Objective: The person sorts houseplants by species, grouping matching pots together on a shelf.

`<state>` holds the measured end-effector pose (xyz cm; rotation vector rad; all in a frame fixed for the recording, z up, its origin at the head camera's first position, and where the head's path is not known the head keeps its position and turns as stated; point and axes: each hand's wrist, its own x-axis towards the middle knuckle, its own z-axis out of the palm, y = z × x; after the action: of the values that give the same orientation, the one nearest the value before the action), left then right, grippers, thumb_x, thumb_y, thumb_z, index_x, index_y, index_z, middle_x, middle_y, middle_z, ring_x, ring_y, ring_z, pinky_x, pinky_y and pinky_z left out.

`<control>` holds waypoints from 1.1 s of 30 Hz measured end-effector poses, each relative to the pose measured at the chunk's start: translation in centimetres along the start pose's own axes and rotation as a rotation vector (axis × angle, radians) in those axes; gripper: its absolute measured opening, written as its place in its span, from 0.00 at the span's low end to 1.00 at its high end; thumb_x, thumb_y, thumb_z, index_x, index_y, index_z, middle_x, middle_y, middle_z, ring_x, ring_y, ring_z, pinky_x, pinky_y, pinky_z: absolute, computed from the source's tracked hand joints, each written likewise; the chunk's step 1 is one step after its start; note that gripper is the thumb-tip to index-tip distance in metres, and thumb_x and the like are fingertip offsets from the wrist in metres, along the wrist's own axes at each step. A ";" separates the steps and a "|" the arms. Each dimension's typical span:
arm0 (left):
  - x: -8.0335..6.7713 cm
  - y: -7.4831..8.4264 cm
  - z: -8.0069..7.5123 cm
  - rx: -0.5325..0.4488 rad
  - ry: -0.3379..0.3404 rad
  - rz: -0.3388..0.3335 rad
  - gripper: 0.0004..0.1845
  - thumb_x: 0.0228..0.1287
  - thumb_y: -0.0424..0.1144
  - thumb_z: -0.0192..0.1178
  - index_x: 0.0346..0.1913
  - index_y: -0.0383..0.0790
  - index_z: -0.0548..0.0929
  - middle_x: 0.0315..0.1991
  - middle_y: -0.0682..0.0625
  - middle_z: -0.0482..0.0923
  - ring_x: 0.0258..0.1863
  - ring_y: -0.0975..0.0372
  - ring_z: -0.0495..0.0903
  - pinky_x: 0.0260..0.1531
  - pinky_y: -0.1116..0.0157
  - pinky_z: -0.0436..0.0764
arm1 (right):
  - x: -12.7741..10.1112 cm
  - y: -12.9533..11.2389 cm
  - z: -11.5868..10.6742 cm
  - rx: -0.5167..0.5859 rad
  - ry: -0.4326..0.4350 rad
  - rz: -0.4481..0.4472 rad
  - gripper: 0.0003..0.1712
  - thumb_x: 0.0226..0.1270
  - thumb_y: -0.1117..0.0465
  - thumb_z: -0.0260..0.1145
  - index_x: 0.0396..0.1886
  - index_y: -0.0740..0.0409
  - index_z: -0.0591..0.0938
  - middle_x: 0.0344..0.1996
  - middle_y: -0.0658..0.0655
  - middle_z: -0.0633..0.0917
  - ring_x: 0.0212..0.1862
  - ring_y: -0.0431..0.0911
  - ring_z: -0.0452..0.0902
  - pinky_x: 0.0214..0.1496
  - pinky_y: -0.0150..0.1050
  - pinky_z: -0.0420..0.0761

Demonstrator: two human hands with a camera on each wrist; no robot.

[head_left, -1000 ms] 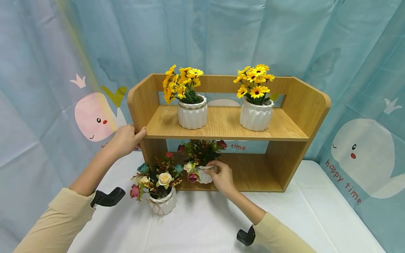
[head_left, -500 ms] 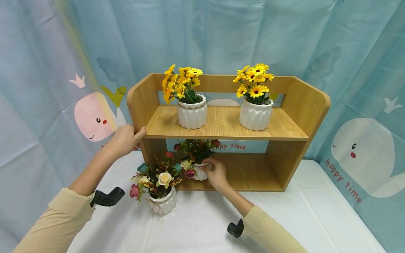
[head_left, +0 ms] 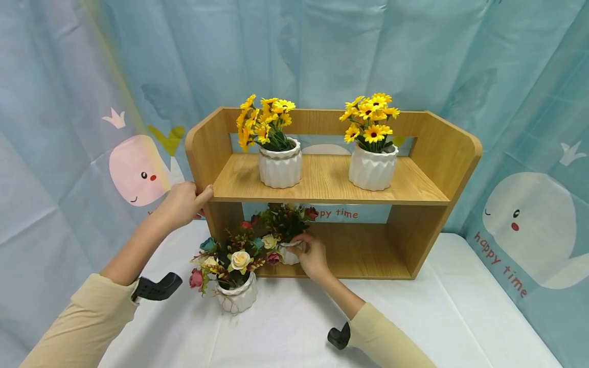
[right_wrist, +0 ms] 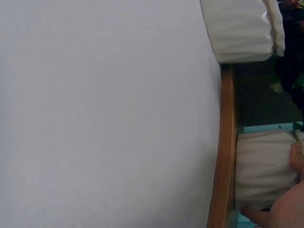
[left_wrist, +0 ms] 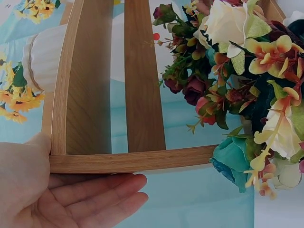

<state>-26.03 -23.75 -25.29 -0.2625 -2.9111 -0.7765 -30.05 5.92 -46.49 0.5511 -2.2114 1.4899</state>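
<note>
My left hand (head_left: pixel 181 204) grips the left end of the shelf (head_left: pixel 322 180), thumb on the front edge of its upper board and fingers curled round the side panel; in the left wrist view the fingers (left_wrist: pixel 102 190) lie flat under that edge; my right hand (head_left: pixel 314 256) is curled round the small pot (head_left: pixel 289 254) of mixed flowers, which stands on the shelf's lower board at its left end, just inside the side panel; in the right wrist view the fingers (right_wrist: pixel 285 213) press on the pot's white side. A second pot (head_left: pixel 236 296) of roses stands on the white table (head_left: pixel 460 317) just in front of the shelf's left corner, near the held pot; I cannot tell whether their flowers touch; two sunflower pots (head_left: pixel 280 166) stand on the shelf's upper board, well apart; a whale curtain (head_left: pixel 92 102) hangs behind the shelf.
</note>
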 end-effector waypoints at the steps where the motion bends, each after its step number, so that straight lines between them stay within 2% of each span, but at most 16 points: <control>1: 0.0 0.0 0.0 0.000 0.000 0.001 0.32 0.84 0.49 0.41 0.35 0.22 0.80 0.30 0.33 0.86 0.24 0.55 0.86 0.24 0.62 0.81 | -0.1 0.0 0.0 -0.001 0.003 0.001 0.06 0.60 0.69 0.77 0.36 0.61 0.87 0.38 0.58 0.86 0.49 0.59 0.83 0.54 0.55 0.80; 3: 0.0 0.0 0.0 -0.003 0.001 0.001 0.31 0.84 0.49 0.41 0.36 0.21 0.80 0.31 0.33 0.86 0.25 0.54 0.87 0.25 0.62 0.82 | -0.3 -0.1 0.0 0.009 -0.004 0.010 0.07 0.61 0.69 0.76 0.38 0.61 0.87 0.40 0.59 0.86 0.50 0.61 0.82 0.53 0.57 0.80; 7: 0.0 0.0 0.1 -0.007 0.002 0.002 0.31 0.84 0.49 0.41 0.36 0.22 0.80 0.31 0.32 0.86 0.25 0.54 0.87 0.25 0.62 0.83 | -0.8 -0.5 -0.2 0.047 -0.014 0.046 0.12 0.64 0.69 0.76 0.46 0.62 0.87 0.49 0.64 0.87 0.59 0.65 0.81 0.63 0.62 0.78; 11: 0.0 0.0 0.1 -0.006 0.005 0.000 0.31 0.84 0.49 0.41 0.36 0.22 0.80 0.31 0.33 0.86 0.25 0.54 0.87 0.25 0.62 0.82 | -1.7 -1.2 -0.2 0.069 0.004 0.069 0.18 0.66 0.68 0.75 0.55 0.64 0.86 0.58 0.67 0.85 0.68 0.68 0.75 0.70 0.65 0.72; 20: 0.1 -0.1 0.1 -0.002 0.001 -0.003 0.31 0.84 0.49 0.41 0.34 0.23 0.79 0.30 0.32 0.85 0.24 0.54 0.87 0.24 0.62 0.81 | -3.1 -2.7 -0.7 0.114 0.038 0.191 0.19 0.68 0.66 0.74 0.58 0.60 0.86 0.63 0.67 0.83 0.72 0.67 0.72 0.74 0.67 0.66; 27: 0.2 -0.3 0.1 -0.005 0.004 0.002 0.31 0.84 0.49 0.41 0.34 0.23 0.79 0.30 0.33 0.85 0.24 0.54 0.87 0.24 0.62 0.81 | -4.3 -3.6 -1.3 0.128 0.006 0.186 0.19 0.69 0.65 0.74 0.59 0.60 0.85 0.61 0.67 0.82 0.70 0.67 0.73 0.71 0.68 0.69; 33: 0.1 -0.2 0.1 -0.006 0.000 -0.002 0.31 0.85 0.49 0.41 0.36 0.22 0.79 0.31 0.33 0.85 0.25 0.54 0.87 0.25 0.62 0.82 | -5.4 -4.4 -1.2 0.183 -0.022 0.188 0.21 0.69 0.64 0.74 0.60 0.60 0.85 0.62 0.64 0.82 0.71 0.64 0.72 0.73 0.67 0.68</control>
<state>-26.18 -23.85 -25.50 -0.2606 -2.9101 -0.7855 -23.05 5.97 -45.58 0.4266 -2.2075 1.8036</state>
